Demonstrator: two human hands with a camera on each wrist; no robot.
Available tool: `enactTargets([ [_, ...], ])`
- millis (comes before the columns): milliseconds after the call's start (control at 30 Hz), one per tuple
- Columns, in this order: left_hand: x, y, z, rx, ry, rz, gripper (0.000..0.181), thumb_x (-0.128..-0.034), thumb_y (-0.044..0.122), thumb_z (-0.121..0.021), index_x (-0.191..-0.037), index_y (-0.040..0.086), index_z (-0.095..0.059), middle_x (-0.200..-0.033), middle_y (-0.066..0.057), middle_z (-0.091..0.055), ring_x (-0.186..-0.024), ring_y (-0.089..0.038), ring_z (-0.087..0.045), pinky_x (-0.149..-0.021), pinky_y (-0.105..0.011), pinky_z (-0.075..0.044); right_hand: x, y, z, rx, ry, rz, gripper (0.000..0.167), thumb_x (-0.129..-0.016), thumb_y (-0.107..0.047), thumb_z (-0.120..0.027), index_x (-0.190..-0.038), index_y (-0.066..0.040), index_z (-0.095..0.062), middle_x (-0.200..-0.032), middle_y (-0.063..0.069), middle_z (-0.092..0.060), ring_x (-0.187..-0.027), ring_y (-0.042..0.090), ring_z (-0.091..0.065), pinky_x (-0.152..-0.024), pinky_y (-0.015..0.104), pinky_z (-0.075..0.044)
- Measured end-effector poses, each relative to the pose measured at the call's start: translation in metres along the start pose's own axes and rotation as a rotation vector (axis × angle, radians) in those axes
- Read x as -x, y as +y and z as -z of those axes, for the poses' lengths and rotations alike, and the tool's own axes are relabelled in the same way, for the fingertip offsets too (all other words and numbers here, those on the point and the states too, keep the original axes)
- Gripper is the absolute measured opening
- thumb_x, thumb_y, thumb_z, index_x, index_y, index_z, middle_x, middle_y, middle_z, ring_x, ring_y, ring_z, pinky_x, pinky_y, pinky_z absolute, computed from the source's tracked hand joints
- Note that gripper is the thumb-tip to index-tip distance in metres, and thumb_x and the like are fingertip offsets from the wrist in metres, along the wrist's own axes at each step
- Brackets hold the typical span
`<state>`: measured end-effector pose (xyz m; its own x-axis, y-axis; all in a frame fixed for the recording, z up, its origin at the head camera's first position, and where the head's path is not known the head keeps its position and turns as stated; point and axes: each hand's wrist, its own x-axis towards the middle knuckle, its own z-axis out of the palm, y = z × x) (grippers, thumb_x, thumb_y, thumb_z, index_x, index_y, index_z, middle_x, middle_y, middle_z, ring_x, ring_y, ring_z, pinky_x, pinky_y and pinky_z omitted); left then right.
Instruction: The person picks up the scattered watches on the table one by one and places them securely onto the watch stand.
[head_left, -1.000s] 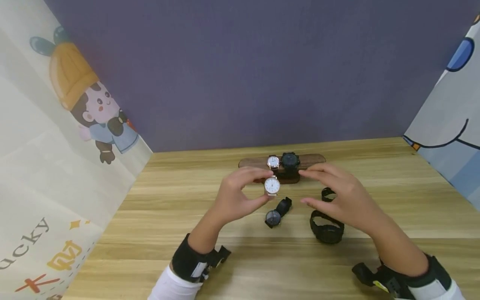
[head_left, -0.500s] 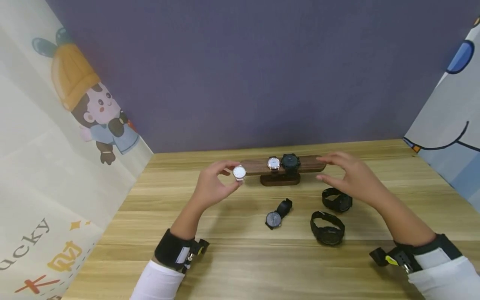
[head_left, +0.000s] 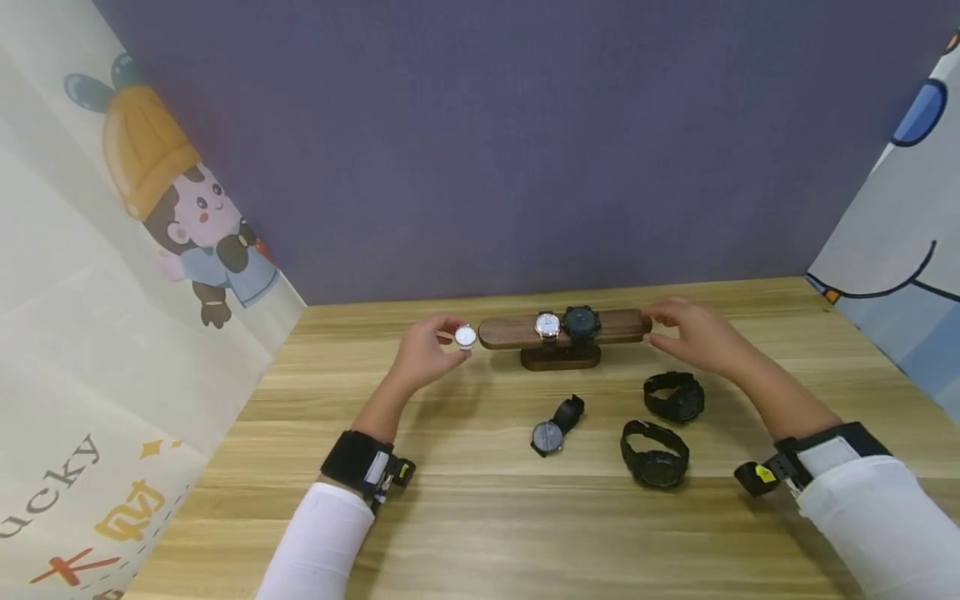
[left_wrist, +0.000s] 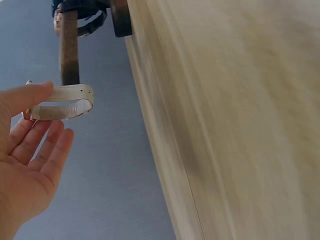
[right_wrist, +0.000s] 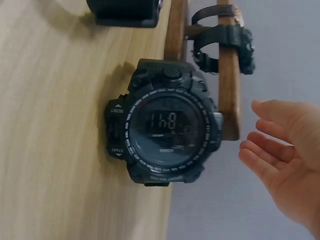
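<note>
Head view, with both wrist views for detail: I count two hands, one at either end of a wooden stand [head_left: 506, 334]. The left hand [head_left: 424, 350] grasps one white-strapped watch [head_left: 465, 336], pinched between thumb and fingers at its case, the strap a closed loop; I see it just beside the stand's left end. The right hand [head_left: 697, 337] is released, its fingers loosely bent at the stand's right end; whether they touch the wood I cannot tell.

On the stand's bar sit two watches side by side: a white-dialled watch [head_left: 547, 326] and, to its right, a black watch [head_left: 581, 322]. Three more lie nearer the viewer on the wood-grained tabletop [head_left: 480, 525]: one grey-dialled watch [head_left: 547, 437] with its black strap extended, and two with looped straps, a farther chunky watch [head_left: 687, 402] and a nearer chunky watch [head_left: 660, 471]. I count six watches in all. Farther out, one blue-grey backdrop [head_left: 480, 150] rises behind the tabletop, and one cartoon figure [head_left: 210, 208] decorates the left side.
</note>
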<state>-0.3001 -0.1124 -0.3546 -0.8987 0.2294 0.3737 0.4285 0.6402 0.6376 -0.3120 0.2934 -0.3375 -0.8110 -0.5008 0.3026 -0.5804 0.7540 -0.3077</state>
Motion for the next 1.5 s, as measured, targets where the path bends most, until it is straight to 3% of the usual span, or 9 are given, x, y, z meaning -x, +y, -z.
enactTargets([
  [267, -0.014, -0.005, -0.012, 0.009, -0.044, 0.043, 0.042, -0.0745, 0.006, -0.085, -0.112, 0.001, -0.068, -0.105, -0.011, -0.07, -0.096, -0.025, -0.066, -0.086, -0.037, -0.056, -0.014, 0.008, -0.01, 0.021, -0.062, -0.024, 0.046, -0.089, -0.013, -0.072, -0.126, 0.009, -0.059, -0.125, 0.03, -0.057, -0.101, 0.042, -0.061, -0.082, 0.053, -0.052],
  [433, -0.016, -0.008, -0.014, 0.027, -0.046, 0.052, 0.045, -0.0734, 0.012, -0.087, -0.113, 0.002, -0.068, -0.105, -0.01, -0.07, -0.095, -0.024, -0.067, -0.085, -0.032, -0.056, -0.017, 0.011, -0.011, 0.011, -0.069, -0.041, 0.043, -0.087, -0.01, -0.073, -0.125, 0.008, -0.06, -0.125, 0.029, -0.057, -0.103, 0.042, -0.06, -0.084, 0.053, -0.051],
  [667, -0.016, -0.011, -0.014, 0.031, -0.086, 0.118, 0.048, -0.0741, 0.017, -0.087, -0.116, 0.004, -0.068, -0.107, -0.01, -0.07, -0.098, -0.025, -0.068, -0.084, -0.03, -0.056, -0.022, 0.009, -0.011, -0.032, -0.11, -0.062, 0.042, -0.088, -0.009, -0.072, -0.124, 0.007, -0.061, -0.126, 0.028, -0.057, -0.104, 0.043, -0.061, -0.085, 0.051, -0.053],
  [933, -0.024, -0.008, -0.016, 0.065, -0.129, 0.132, 0.05, -0.0752, 0.014, -0.086, -0.119, 0.0, -0.066, -0.11, -0.013, -0.07, -0.101, -0.027, -0.067, -0.085, -0.029, -0.056, -0.02, 0.008, -0.008, -0.059, -0.113, -0.073, 0.054, -0.088, -0.009, -0.072, -0.133, 0.012, -0.051, -0.129, 0.035, -0.052, -0.107, 0.047, -0.059, -0.085, 0.052, -0.054],
  [1200, -0.028, -0.008, -0.017, 0.081, -0.146, 0.122, 0.05, -0.0739, 0.012, -0.087, -0.117, -0.003, -0.067, -0.108, -0.014, -0.071, -0.1, -0.026, -0.068, -0.085, -0.029, -0.056, -0.023, 0.007, -0.01, -0.04, -0.097, -0.076, 0.045, -0.087, -0.006, -0.073, -0.126, 0.011, -0.058, -0.123, 0.031, -0.055, -0.102, 0.043, -0.061, -0.083, 0.049, -0.055],
  [1500, -0.034, -0.005, -0.017, 0.005, -0.177, 0.101, 0.053, -0.0728, 0.017, -0.088, -0.119, 0.002, -0.068, -0.112, -0.011, -0.07, -0.101, -0.023, -0.068, -0.085, -0.029, -0.056, -0.025, 0.004, -0.008, -0.031, -0.114, -0.076, 0.045, -0.087, -0.007, -0.073, -0.126, 0.011, -0.058, -0.124, 0.032, -0.055, -0.102, 0.043, -0.061, -0.082, 0.05, -0.055],
])
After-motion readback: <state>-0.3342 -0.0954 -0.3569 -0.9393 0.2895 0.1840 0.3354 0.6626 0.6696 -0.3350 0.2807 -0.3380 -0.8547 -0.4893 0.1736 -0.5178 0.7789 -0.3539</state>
